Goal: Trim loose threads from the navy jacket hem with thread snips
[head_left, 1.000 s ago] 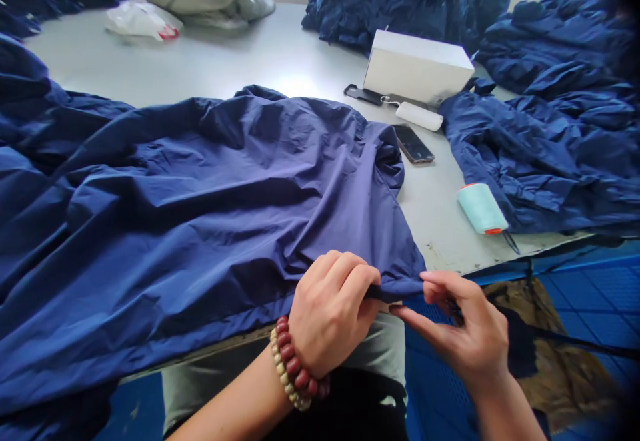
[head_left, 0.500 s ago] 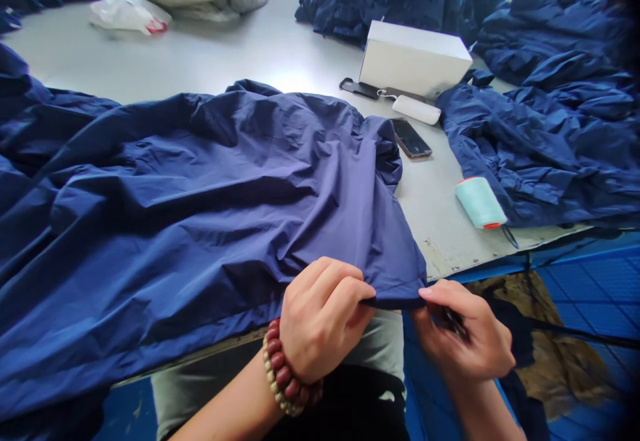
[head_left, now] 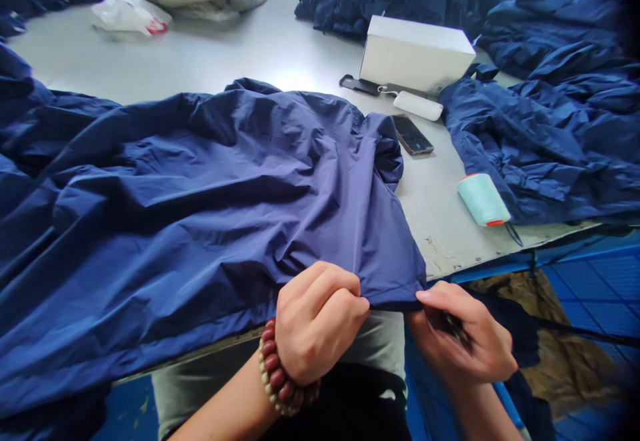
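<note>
A large navy blue garment [head_left: 200,194] lies spread over the grey table [head_left: 240,48], its hem hanging over the near edge. My left hand [head_left: 315,318], with a bead bracelet at the wrist, is closed in a pinch on the hem near its right corner. My right hand [head_left: 465,338] grips the same corner from the right, thumb on top, and also holds a small dark tool in its fingers that I cannot make out.
A pale green thread cone [head_left: 483,200] lies near the table's right edge. A phone [head_left: 413,136], a white box [head_left: 415,51] and a white oblong object [head_left: 417,106] sit behind it. Piles of navy garments [head_left: 545,128] fill the right and back; plastic bags [head_left: 130,13] at the back left.
My right hand has closed from spread fingers onto the hem corner. My left hand has shifted slightly left and down along the hem.
</note>
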### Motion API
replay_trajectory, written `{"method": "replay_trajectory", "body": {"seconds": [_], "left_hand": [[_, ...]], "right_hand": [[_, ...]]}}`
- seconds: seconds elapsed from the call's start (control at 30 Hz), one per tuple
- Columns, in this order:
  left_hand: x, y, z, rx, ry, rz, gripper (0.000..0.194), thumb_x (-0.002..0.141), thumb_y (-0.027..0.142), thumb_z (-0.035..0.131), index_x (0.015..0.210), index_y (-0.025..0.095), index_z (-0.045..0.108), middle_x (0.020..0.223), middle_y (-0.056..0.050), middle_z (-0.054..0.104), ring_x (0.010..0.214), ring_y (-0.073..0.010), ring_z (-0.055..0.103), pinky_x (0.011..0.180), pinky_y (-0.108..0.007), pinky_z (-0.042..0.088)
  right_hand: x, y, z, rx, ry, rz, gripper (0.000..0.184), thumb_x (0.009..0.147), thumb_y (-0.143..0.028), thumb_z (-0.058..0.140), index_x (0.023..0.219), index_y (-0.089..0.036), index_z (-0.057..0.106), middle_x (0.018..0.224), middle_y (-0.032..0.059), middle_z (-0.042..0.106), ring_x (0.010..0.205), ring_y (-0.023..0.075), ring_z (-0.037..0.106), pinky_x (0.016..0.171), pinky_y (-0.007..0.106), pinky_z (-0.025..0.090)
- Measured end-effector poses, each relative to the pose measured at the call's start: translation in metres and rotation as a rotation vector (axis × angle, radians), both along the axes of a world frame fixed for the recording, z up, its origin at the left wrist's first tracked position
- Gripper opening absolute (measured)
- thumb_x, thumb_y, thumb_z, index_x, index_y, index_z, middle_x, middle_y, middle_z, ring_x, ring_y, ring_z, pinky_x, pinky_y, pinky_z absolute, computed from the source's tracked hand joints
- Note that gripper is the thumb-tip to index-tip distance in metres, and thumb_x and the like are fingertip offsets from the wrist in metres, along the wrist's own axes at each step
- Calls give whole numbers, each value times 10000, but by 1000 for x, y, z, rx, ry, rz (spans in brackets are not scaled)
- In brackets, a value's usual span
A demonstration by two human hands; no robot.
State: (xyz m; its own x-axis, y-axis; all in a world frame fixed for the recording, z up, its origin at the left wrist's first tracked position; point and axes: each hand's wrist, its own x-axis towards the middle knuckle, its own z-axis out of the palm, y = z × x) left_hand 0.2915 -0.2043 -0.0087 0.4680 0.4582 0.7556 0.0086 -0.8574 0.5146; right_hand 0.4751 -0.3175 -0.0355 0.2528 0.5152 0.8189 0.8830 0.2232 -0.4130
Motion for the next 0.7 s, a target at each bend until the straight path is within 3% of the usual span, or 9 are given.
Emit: {"method": "replay_trajectory", "body": {"seconds": [0.2, 0.7], "left_hand": [[0, 0, 3, 16, 15, 2, 225, 853, -45, 771, 863, 145, 651, 852, -34, 685, 765, -140, 625, 677, -276, 527], [-1, 0, 9, 98, 52, 79, 196, 918, 30, 710, 865, 209, 649, 819, -9, 719, 768, -159, 684, 727, -297, 592]], "right_hand": [[-2, -5, -5, -37, 90, 13, 226, 885, -57, 788, 1070, -184, 765, 790, -13, 759, 598, 108, 687, 560, 215, 558], [-2, -8, -12, -49, 169, -59, 181, 888, -133, 795, 1049, -212, 769, 867, 10, 797, 623, 133, 737, 579, 219, 623]]}}
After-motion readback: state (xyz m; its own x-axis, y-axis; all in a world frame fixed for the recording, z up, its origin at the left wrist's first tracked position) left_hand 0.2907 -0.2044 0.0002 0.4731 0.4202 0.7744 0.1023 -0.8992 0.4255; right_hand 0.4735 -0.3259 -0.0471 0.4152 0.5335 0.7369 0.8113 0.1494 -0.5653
